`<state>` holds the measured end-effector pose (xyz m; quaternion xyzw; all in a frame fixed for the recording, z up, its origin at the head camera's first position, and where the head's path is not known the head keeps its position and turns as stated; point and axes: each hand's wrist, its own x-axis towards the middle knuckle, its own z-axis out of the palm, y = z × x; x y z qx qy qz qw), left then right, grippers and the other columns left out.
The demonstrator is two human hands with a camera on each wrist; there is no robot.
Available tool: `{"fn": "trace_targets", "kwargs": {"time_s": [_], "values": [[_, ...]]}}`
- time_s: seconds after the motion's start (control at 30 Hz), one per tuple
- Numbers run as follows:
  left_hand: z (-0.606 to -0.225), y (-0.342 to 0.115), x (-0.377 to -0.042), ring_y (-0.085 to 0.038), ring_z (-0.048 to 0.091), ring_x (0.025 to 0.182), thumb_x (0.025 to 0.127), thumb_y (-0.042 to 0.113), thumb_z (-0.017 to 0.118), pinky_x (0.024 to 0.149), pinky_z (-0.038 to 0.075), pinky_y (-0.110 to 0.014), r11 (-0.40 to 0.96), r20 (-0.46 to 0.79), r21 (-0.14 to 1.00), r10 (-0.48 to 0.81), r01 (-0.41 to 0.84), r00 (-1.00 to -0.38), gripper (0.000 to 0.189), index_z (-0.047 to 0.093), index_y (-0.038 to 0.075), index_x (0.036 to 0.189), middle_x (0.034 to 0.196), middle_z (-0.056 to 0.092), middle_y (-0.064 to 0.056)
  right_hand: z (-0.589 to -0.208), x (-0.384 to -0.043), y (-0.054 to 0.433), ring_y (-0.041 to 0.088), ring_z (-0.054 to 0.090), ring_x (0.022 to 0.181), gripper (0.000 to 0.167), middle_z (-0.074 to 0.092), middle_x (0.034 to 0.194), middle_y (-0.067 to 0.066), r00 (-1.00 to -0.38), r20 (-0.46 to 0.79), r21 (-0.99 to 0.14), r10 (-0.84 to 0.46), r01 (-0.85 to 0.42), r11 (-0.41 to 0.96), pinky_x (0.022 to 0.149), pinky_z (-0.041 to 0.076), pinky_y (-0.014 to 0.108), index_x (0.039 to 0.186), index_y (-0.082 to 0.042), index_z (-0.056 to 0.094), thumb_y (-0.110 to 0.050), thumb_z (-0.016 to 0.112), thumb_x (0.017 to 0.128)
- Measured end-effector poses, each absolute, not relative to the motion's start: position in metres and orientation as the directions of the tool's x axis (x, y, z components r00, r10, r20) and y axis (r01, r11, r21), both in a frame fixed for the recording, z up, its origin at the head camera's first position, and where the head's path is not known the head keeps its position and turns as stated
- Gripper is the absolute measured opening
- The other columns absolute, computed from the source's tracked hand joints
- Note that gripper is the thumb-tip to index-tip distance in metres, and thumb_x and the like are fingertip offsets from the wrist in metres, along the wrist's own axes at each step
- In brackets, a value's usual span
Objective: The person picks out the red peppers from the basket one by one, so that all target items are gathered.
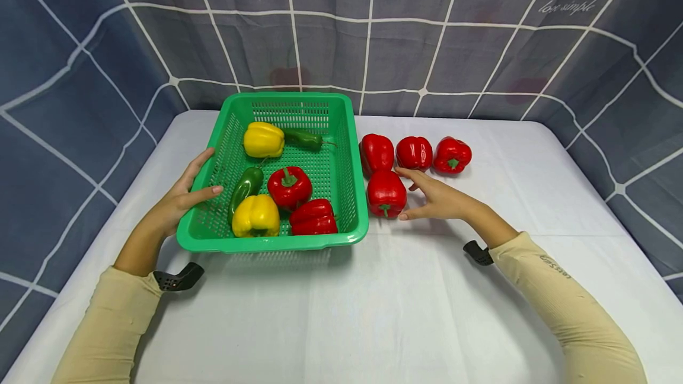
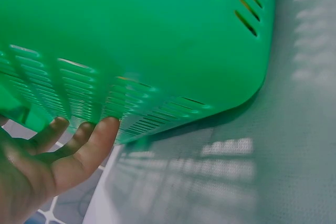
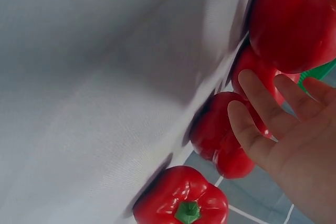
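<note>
The nearest red pepper (image 1: pixel 386 194), just beside the basket (image 1: pixel 272 245) whose rim the left hand (image 1: pixel 178 200) grips, looks light, firm and slippery, best cupped round its sides by the right hand (image 1: pixel 436 197), fingers spread.

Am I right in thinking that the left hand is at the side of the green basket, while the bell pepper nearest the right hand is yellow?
Not quite: the bell pepper nearest the right hand is red, not yellow, as the head view shows. The left hand is indeed at the side of the green basket.
</note>
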<state>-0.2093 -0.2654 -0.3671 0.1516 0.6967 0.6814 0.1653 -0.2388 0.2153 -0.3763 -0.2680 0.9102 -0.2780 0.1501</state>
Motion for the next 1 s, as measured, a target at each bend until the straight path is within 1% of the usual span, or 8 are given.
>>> {"fn": "trace_targets", "kwargs": {"time_s": [0.53,0.77,1.0], "values": [[-0.3661,-0.2649,-0.2089,-0.007,0.055,0.100,0.094,0.007,0.045,0.070,0.055,-0.031,0.043,-0.029,0.999,0.431,-0.012,-0.902,0.075,-0.003,0.032,0.146,0.146,-0.009,-0.030,-0.3722,-0.2411,0.2153,0.032,0.046,0.115,0.096,0.033,0.141,0.010,-0.801,-0.108,-0.585,-0.589,-0.428,0.688,0.091,0.045,0.048,0.144,-0.009,0.024,-0.040,0.077,0.069],[-0.3667,-0.2651,-0.2090,-0.007,0.055,0.101,0.093,0.007,0.045,0.071,0.055,-0.032,0.043,-0.033,0.999,0.433,-0.015,-0.901,0.075,-0.003,0.032,0.146,0.146,-0.008,-0.030,-0.3697,-0.2410,0.2148,0.031,0.045,0.115,0.097,0.035,0.140,0.010,-0.805,-0.109,-0.585,-0.584,-0.423,0.692,0.091,0.045,0.048,0.144,-0.010,0.024,-0.041,0.077,0.068],[-0.3663,-0.2656,-0.2089,-0.007,0.055,0.101,0.094,0.007,0.045,0.071,0.055,-0.031,0.045,-0.034,0.999,0.431,-0.016,-0.902,0.075,-0.002,0.032,0.146,0.146,-0.008,-0.030,-0.3665,-0.2436,0.2138,0.029,0.043,0.117,0.097,0.035,0.139,0.012,-0.802,-0.110,-0.576,-0.588,-0.431,0.695,0.092,0.045,0.048,0.144,-0.011,0.022,-0.041,0.076,0.070]]}}
